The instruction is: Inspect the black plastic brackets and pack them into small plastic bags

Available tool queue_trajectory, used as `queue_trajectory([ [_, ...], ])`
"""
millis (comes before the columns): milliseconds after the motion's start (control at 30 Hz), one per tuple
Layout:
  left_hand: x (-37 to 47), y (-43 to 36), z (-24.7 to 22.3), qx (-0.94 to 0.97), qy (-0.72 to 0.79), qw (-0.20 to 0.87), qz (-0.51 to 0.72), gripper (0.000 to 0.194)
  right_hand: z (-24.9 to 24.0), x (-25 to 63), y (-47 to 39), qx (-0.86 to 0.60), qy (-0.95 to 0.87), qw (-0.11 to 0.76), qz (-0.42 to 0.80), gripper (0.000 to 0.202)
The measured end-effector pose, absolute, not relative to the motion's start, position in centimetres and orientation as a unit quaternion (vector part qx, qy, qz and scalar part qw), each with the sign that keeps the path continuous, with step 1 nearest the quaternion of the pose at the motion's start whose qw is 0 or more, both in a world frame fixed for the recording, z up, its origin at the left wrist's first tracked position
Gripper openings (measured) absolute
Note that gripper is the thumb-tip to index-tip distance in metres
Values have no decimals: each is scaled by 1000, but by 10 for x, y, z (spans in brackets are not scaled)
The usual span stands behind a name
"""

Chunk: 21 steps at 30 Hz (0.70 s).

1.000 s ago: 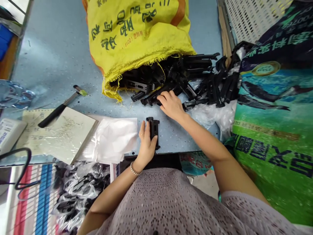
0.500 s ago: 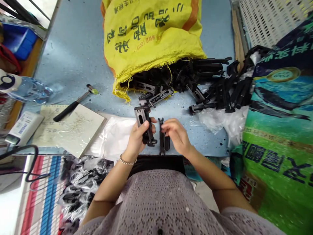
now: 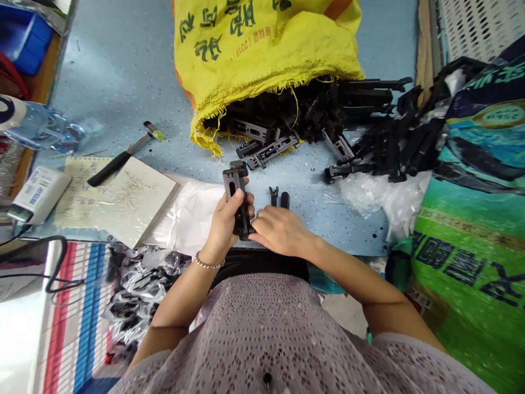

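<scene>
My left hand (image 3: pixel 227 212) is wrapped around a black bracket-like part with a long slot (image 3: pixel 235 178), held nearly upright with its thumb across the front. My right hand (image 3: pixel 281 230) is closed, fingers curled and thumb stretched to the bracket's lower end; whether a small piece sits between those fingers is hidden. Just behind the right hand, a narrow black piece with a forked end (image 3: pixel 274 195) lies beside a rounded black piece (image 3: pixel 285 200) on the blue table (image 3: pixel 324 224). The right hand covers their lower parts.
A yellow woven sack (image 3: pixel 262 54) spills black parts (image 3: pixel 274 150). On the left are a hammer (image 3: pixel 118 164), a paper pad (image 3: pixel 139 197), white sheeting (image 3: pixel 192 213) and a water bottle (image 3: pixel 41 126). A green printed sack (image 3: pixel 471 230) stands at right.
My right hand has moved left from the loose black pieces to the lower end of the bracket, and its fingers have curled in. The left hand keeps its hold. The view has shifted slightly.
</scene>
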<state>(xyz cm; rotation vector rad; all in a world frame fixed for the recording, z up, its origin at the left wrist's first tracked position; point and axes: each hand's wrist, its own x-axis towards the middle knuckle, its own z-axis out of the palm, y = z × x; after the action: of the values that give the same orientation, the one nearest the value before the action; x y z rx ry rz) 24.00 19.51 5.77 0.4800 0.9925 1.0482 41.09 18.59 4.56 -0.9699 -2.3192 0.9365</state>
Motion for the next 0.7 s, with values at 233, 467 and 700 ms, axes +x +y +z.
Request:
queue_trajectory([
  [233, 248, 178, 56, 326, 466, 641, 516, 42, 30, 402, 156, -367, -707, 234, 557, 47],
  [467, 234, 187, 71, 192, 450, 737, 467, 46, 71, 412, 186, -310, -864, 211, 336, 39],
  [700, 249, 176, 71, 185, 499, 643, 551, 47, 62, 404, 187, -327, -834, 225, 383, 48],
])
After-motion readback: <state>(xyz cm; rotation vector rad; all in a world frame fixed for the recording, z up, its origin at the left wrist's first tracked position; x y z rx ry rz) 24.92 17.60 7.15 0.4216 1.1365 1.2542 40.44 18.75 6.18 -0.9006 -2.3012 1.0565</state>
